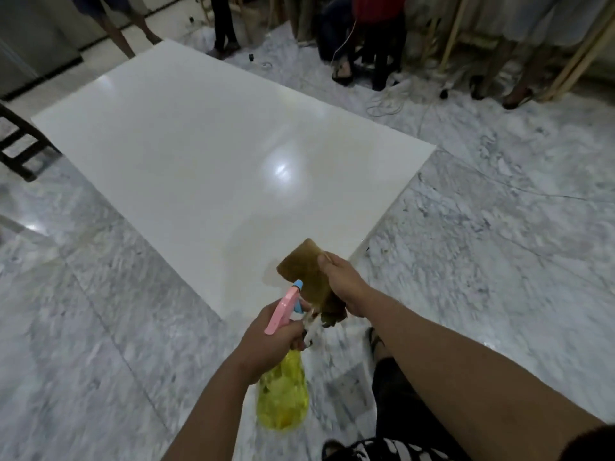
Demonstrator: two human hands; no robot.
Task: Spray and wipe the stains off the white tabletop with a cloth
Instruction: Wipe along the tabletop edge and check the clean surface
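One white tabletop [199, 154] — left hand [273, 341] grips one spray bottle [283, 390], right hand [342, 281] one cloth [306, 271].

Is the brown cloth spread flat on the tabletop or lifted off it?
Lifted: the right hand holds the brown cloth in the air above the near corner of the white tabletop.

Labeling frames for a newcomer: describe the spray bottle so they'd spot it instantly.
Start at the large white tabletop and follow it down to its near corner, where both hands meet. The spray bottle hangs from the left hand, just below the brownish cloth gripped by the right hand. It is the only translucent yellow item, topped with a pink trigger head and blue nozzle.
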